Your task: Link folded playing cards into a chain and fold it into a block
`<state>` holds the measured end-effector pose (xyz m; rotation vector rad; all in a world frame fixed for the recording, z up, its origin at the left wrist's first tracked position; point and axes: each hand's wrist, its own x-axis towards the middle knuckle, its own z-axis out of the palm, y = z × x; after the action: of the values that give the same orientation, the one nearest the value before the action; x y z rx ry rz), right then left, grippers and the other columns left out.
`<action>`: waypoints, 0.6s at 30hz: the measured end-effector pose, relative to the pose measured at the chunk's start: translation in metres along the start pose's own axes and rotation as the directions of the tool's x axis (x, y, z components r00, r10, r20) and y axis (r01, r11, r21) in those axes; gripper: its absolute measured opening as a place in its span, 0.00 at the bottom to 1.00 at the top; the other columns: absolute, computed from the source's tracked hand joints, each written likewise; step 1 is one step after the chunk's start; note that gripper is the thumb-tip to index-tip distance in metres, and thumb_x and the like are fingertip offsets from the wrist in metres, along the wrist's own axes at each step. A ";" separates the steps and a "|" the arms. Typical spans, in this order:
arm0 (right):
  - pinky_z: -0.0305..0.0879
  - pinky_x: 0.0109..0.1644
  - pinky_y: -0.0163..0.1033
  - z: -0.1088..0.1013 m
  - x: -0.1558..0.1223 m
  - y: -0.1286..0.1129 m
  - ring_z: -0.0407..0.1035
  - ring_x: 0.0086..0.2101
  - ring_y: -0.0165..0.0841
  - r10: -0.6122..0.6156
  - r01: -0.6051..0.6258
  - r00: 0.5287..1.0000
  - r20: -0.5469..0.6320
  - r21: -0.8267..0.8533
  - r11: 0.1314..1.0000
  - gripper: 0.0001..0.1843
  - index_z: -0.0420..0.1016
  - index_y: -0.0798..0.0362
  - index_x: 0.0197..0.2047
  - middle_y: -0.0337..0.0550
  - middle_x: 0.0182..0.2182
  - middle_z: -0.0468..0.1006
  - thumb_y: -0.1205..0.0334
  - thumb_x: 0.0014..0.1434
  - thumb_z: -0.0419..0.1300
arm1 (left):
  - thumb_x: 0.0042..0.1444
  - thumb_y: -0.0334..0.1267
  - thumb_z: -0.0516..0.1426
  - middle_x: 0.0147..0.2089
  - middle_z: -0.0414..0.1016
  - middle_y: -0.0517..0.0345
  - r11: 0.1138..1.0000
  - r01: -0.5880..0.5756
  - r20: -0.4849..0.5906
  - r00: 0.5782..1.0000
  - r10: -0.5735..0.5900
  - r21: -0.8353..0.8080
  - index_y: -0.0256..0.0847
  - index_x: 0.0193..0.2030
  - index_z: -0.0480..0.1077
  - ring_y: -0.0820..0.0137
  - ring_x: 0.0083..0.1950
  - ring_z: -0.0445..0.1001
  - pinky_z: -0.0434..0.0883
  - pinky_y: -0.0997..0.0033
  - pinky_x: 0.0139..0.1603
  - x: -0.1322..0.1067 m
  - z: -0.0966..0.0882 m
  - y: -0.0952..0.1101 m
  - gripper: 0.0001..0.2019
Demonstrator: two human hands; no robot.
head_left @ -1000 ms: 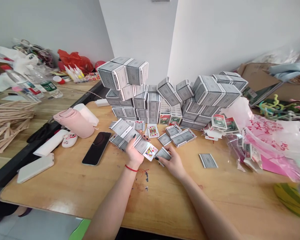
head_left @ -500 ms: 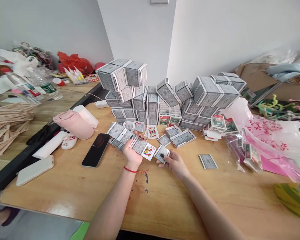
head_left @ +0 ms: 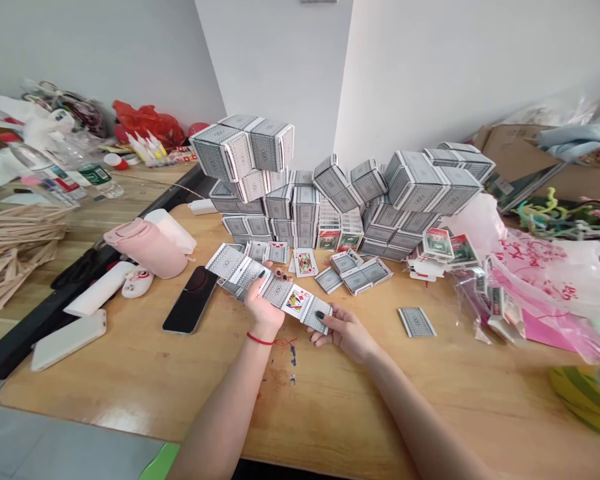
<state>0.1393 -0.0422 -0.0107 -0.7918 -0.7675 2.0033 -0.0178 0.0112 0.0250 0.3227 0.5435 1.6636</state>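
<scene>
My left hand [head_left: 265, 300], with a red string at the wrist, grips a long strip of joined playing cards [head_left: 245, 273], mostly showing grey patterned backs. A face card [head_left: 297, 301] lies face up towards the strip's right end. Pinched in my right hand [head_left: 345, 330] is a grey-backed playing card [head_left: 317, 315], its edge against that face card. Whether the two are joined or only touching, I cannot tell. Behind my hands, loose face-up cards [head_left: 305, 263] and folded card pieces [head_left: 365, 275] lie on the wooden table [head_left: 360, 413].
Stacked card blocks [head_left: 305, 207] stand along the back. A single card [head_left: 417, 322] lies right of my hands. At left are a black phone [head_left: 190, 300], a pink bottle [head_left: 150, 247] and a white power bank [head_left: 70, 340]. Yellow tape [head_left: 585, 397] and plastic bags [head_left: 535, 267] sit at right.
The card in my right hand has turned and come up against the face card at the strip's end. The strip has shifted slightly left in my left hand.
</scene>
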 end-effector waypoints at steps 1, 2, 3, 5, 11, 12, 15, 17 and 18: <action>0.72 0.29 0.35 0.000 0.000 0.001 0.74 0.25 0.32 -0.002 0.002 1.000 0.001 -0.003 1.000 0.13 0.60 0.56 0.37 0.48 0.28 0.78 0.60 0.53 0.60 | 0.44 0.36 0.53 0.26 0.66 0.59 1.000 -0.004 0.001 1.000 0.004 -0.001 0.39 0.33 0.68 0.71 0.28 0.67 0.65 0.65 0.36 0.000 0.000 0.000 0.08; 0.72 0.29 0.35 0.001 0.001 0.002 0.74 0.26 0.32 -0.006 0.006 1.000 -0.006 -0.005 1.000 0.14 0.60 0.56 0.37 0.48 0.28 0.77 0.60 0.52 0.61 | 0.44 0.36 0.53 0.26 0.66 0.59 1.000 -0.006 0.002 1.000 0.006 -0.001 0.39 0.33 0.68 0.71 0.28 0.67 0.65 0.65 0.36 0.000 0.000 -0.001 0.08; 0.72 0.30 0.35 0.002 0.001 0.003 0.75 0.26 0.32 -0.013 0.013 1.000 -0.019 -0.007 1.000 0.14 0.60 0.56 0.37 0.47 0.29 0.77 0.60 0.52 0.61 | 0.45 0.36 0.53 0.26 0.66 0.58 1.000 -0.006 0.006 1.000 0.006 -0.002 0.39 0.33 0.68 0.71 0.28 0.67 0.65 0.65 0.35 -0.001 0.000 -0.002 0.08; 0.72 0.31 0.35 0.003 0.002 0.005 0.75 0.27 0.32 -0.036 0.036 0.998 -0.058 -0.012 0.999 0.15 0.60 0.56 0.36 0.46 0.30 0.77 0.60 0.51 0.62 | 0.45 0.35 0.53 0.27 0.65 0.58 1.000 0.011 0.029 1.000 -0.011 -0.007 0.39 0.33 0.67 0.71 0.28 0.67 0.65 0.66 0.34 -0.002 0.000 -0.005 0.08; 0.73 0.29 0.38 0.004 0.003 0.009 0.75 0.26 0.33 -0.085 0.087 0.990 -0.110 0.010 0.996 0.17 0.58 0.55 0.36 0.42 0.30 0.75 0.58 0.50 0.62 | 0.48 0.36 0.53 0.23 0.58 0.62 0.990 0.132 0.116 0.985 -0.126 -0.043 0.38 0.30 0.64 0.75 0.24 0.61 0.62 0.72 0.30 -0.008 0.004 -0.015 0.04; 0.73 0.29 0.38 0.005 0.003 0.009 0.75 0.25 0.33 -0.086 0.089 0.990 -0.113 0.015 0.996 0.17 0.58 0.54 0.36 0.42 0.30 0.75 0.58 0.50 0.62 | 0.50 0.37 0.54 0.22 0.56 0.63 0.988 0.147 0.098 0.985 -0.142 -0.048 0.39 0.30 0.63 0.76 0.23 0.59 0.61 0.72 0.29 -0.008 0.005 -0.016 0.05; 0.73 0.27 0.37 0.009 0.003 0.009 0.75 0.25 0.32 -0.102 0.108 0.984 -0.146 0.029 0.994 0.17 0.57 0.54 0.36 0.41 0.29 0.75 0.57 0.50 0.62 | 0.52 0.41 0.54 0.22 0.54 0.65 0.985 0.167 0.020 0.986 -0.166 -0.052 0.39 0.29 0.61 0.78 0.22 0.56 0.61 0.73 0.29 -0.009 0.007 -0.020 0.08; 0.72 0.26 0.37 0.013 0.003 0.010 0.74 0.24 0.33 -0.123 0.133 0.976 -0.181 0.046 0.990 0.18 0.56 0.53 0.35 0.40 0.28 0.75 0.57 0.49 0.63 | 0.52 0.42 0.55 0.22 0.54 0.65 0.986 0.161 -0.006 0.987 -0.162 -0.051 0.39 0.29 0.60 0.78 0.22 0.57 0.61 0.73 0.29 -0.010 0.007 -0.024 0.09; 0.72 0.25 0.37 0.015 0.003 0.010 0.74 0.24 0.33 -0.135 0.149 0.971 -0.195 0.057 0.987 0.18 0.56 0.53 0.34 0.39 0.27 0.75 0.57 0.49 0.63 | 0.52 0.43 0.55 0.22 0.54 0.65 0.986 0.158 -0.007 0.987 -0.158 -0.047 0.40 0.30 0.60 0.78 0.22 0.57 0.61 0.73 0.29 -0.011 0.008 -0.026 0.10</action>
<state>0.1214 -0.0478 -0.0098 -0.8488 -0.6203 1.7880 0.0099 0.0045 0.0187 0.2312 0.5246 1.5226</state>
